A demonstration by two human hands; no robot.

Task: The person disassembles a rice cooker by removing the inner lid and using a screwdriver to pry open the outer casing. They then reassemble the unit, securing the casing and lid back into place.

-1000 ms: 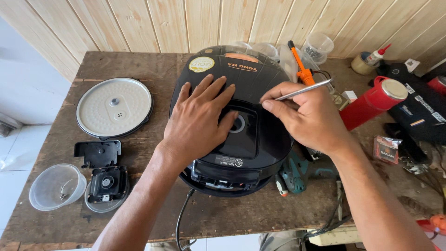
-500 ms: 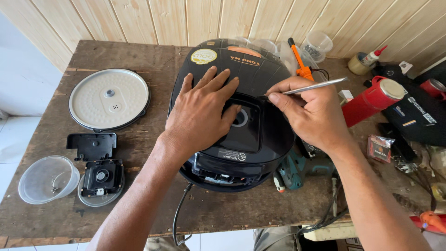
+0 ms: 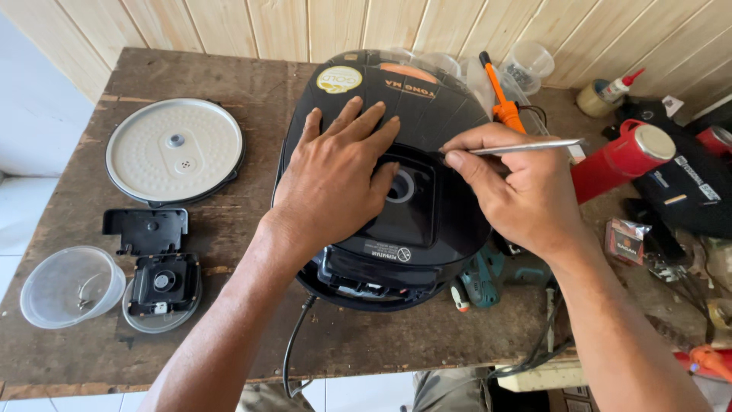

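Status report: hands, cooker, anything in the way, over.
Left hand flat on black cooker. Right hand pinching metal tool, tip at lid recess. Nothing blocking.

A round metal lid (image 3: 174, 150) is lying flat on the wooden table (image 3: 252, 84) at the left. Below it, a black plastic cover (image 3: 145, 230) and a black square part on a clear disc (image 3: 162, 287) are sitting close together, with a clear plastic cup (image 3: 70, 286) resting just beside them. An orange-handled screwdriver (image 3: 499, 95) and a red can (image 3: 619, 159) are lying at the right, and a glue bottle (image 3: 606, 94) is standing near the wall.
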